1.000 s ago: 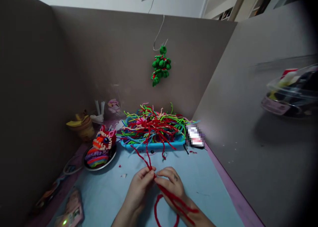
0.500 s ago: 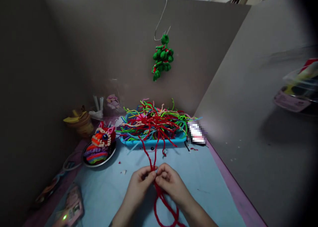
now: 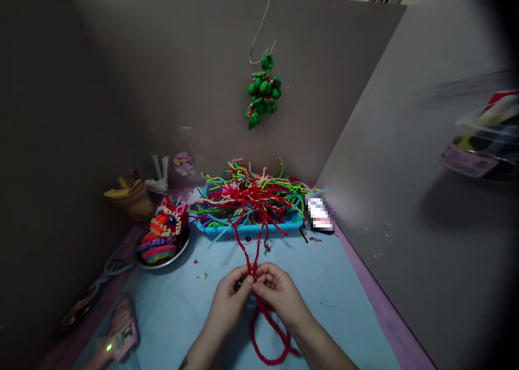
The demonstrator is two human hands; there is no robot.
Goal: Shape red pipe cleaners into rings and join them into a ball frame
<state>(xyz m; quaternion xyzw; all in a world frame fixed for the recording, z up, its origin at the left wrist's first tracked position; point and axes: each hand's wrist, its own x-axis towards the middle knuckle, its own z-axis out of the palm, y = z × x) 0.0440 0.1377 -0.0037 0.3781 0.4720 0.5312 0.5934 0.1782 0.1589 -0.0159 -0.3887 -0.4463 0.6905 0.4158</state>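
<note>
Fuzzy red pipe cleaners point(image 3: 240, 242) run between my two hands at the middle front of the table. My left hand point(image 3: 232, 300) pinches them between thumb and forefinger. Right beside it, my right hand point(image 3: 280, 294) has its thumb and fingers closed on the same strands. Two ends stick up in a V toward the back, while the rest hangs below my hands in a loop. The exact crossing point lies partly behind my fingertips.
A blue tray point(image 3: 251, 228) heaped with colourful pipe cleaners stands at the back. Left of it, a chenille animal figure point(image 3: 166, 224) sits in a metal dish point(image 3: 160, 267). A pink glue gun point(image 3: 124, 327) lies front left, a phone point(image 3: 320, 213) back right. A green ornament point(image 3: 263, 92) hangs above.
The hanging red strands have swung from over my right forearm down into a loop between my arms. Their upper ends now stand more upright. My view has tilted down slightly.
</note>
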